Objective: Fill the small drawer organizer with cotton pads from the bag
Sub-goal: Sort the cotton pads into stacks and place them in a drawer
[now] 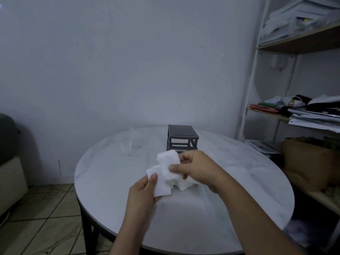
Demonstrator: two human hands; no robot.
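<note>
A bunch of white cotton pads (165,173) is held above the round table between both hands. My left hand (142,196) grips the lower pads with the thumb on top. My right hand (195,168) pinches the upper pads from the right. More pads (185,184) lie in a small heap on the table under my right hand. The small grey drawer organizer (182,138) stands behind the hands, its frame showing open slots; I cannot see any drawers. A clear plastic bag (131,144) lies crumpled at the back left of the table.
The white round table (184,218) stands against a plain wall. A metal shelf rack (294,111) with papers and clutter is on the right, with a brown paper bag (309,162) beside the table. A beige seat (11,181) stands at the left over the tiled floor.
</note>
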